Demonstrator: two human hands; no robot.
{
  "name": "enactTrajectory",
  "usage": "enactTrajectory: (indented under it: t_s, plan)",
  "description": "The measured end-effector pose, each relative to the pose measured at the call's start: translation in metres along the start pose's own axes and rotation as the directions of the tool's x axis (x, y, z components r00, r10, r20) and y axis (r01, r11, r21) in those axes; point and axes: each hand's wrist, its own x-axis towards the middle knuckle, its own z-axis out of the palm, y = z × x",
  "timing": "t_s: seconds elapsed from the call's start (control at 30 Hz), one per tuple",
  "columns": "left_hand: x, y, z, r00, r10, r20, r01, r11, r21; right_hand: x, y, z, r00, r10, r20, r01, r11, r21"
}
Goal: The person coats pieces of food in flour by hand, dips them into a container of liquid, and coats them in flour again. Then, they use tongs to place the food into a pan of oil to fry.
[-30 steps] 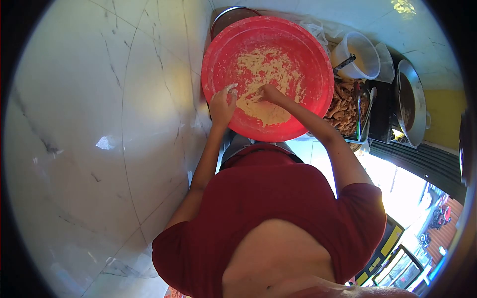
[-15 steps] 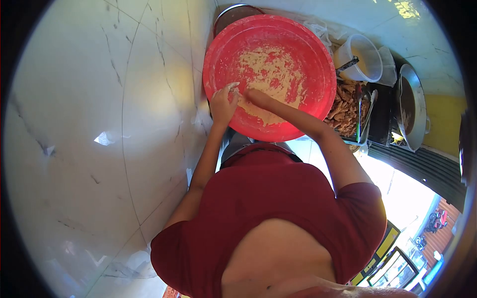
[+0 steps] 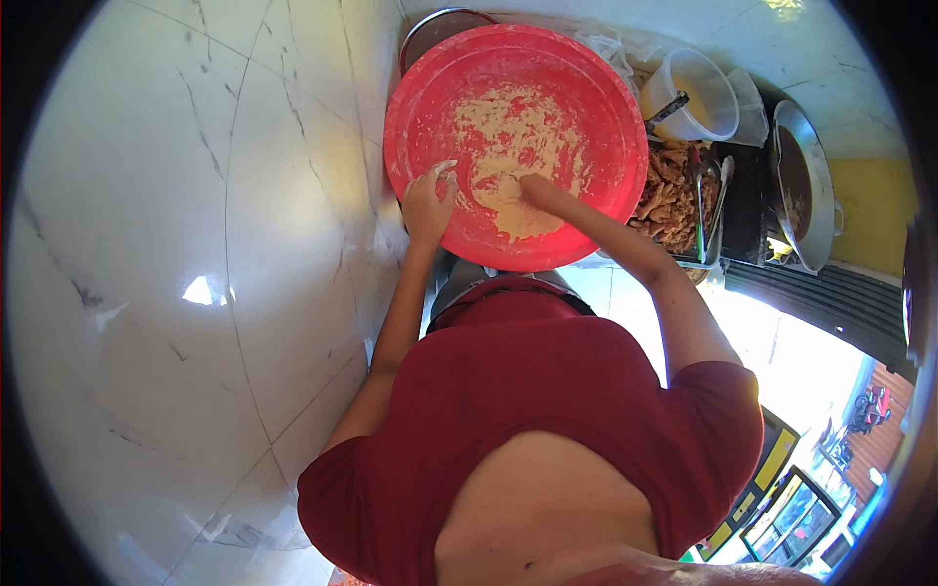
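Observation:
A large red plastic basin (image 3: 410, 107) sits in front of me, with pale, flour-like powder (image 3: 513, 132) spread in clumps over its bottom. My left hand (image 3: 430, 200) is at the basin's near left side, fingers bent and thumb apart, with pale coating on the fingertips. I see nothing held in it. Toward the basin's middle, my right hand (image 3: 537, 192) reaches down into the powder. Its fingers are hidden, so whether they grip anything does not show.
Right of the basin is a tray of brown fried pieces (image 3: 669, 200) with tongs (image 3: 701, 205). Behind it stands a translucent bucket (image 3: 718, 103) with a dark handle leaning out. Farther right sits a wide metal pan (image 3: 821, 195) of dark liquid. A marbled tiled wall (image 3: 195, 244) rises at left.
My right hand has moved right, away from my left hand, and into the powder. The left hand stays near the basin's left side. The whole view has shifted slightly.

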Motion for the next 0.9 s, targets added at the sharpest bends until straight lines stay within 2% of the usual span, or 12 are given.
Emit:
enactTrajectory:
  t_s: [0.3, 0.4, 0.47, 0.6, 0.67, 0.7, 0.77, 0.8, 0.87, 0.9]
  plan:
    - [-0.001, 0.004, -0.002, 0.999, 0.014, 0.029, -0.016, 0.998, 0.053, 0.006, -0.067, 0.015, 0.928, 0.142, 0.345, -0.199, 0.971, 0.135]
    - [-0.001, 0.008, -0.003, 0.998, -0.01, 0.065, 0.006, 0.998, 0.06, 0.002, -0.072, -0.01, 0.856, 0.118, 0.504, -0.319, 0.887, 0.333]
    - [-0.002, 0.006, 0.0, 0.996, -0.044, 0.078, 0.037, 0.996, 0.078, -0.002, -0.067, -0.031, 0.848, 0.025, 0.529, -0.345, 0.783, 0.517]
    - [-0.004, 0.002, 0.015, 0.99, -0.142, 0.013, 0.14, 0.944, -0.298, -0.005, -0.054, -0.055, 0.851, -0.05, 0.523, -0.426, 0.518, 0.742]
    - [-0.004, 0.002, 0.03, 0.972, -0.237, -0.006, 0.206, 0.859, -0.469, -0.011, -0.058, -0.063, 0.881, -0.072, 0.468, -0.436, 0.261, 0.861]
    - [-0.005, 0.003, 0.036, 0.953, -0.292, 0.084, 0.285, 0.762, -0.582, -0.015, -0.061, -0.066, 0.896, -0.075, 0.438, -0.428, 0.123, 0.896]
    - [-0.008, 0.01, 0.044, 0.894, -0.348, 0.284, 0.434, 0.51, -0.743, -0.02, -0.068, -0.071, 0.938, -0.093, 0.335, -0.34, -0.055, 0.939]
    - [-0.011, 0.016, 0.047, 0.888, -0.315, 0.334, 0.453, 0.483, -0.749, -0.023, -0.072, -0.072, 0.955, -0.095, 0.28, -0.292, -0.145, 0.945]
    - [-0.015, 0.027, 0.05, 0.869, -0.245, 0.43, 0.495, 0.431, -0.755, -0.027, -0.082, -0.071, 0.965, -0.071, 0.25, -0.26, -0.189, 0.947]
    - [-0.014, 0.03, 0.047, 0.847, -0.264, 0.461, 0.531, 0.422, -0.735, -0.03, -0.087, -0.072, 0.97, -0.059, 0.236, -0.243, -0.213, 0.946]
